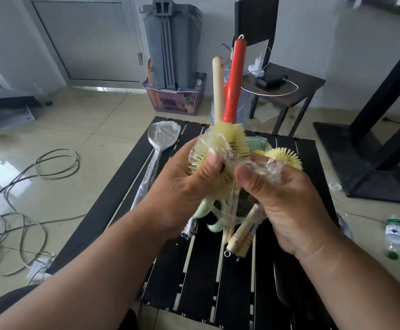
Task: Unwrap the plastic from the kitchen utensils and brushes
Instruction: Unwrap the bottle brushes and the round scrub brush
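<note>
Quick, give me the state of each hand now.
Left hand: grips the wrapped brush heads.
Right hand: pinches the loose plastic wrap.

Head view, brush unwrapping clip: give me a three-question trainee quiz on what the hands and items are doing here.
1. True or false: the left hand grips the bristle end of the brushes, whose handles point up.
2. What does the right hand pinch? A) plastic wrap B) the red handle C) the bottle
3. Fill in: the large spoon on the slatted table is covered in ____.

Key: 1 true; 2 A; 3 plastic.
</note>
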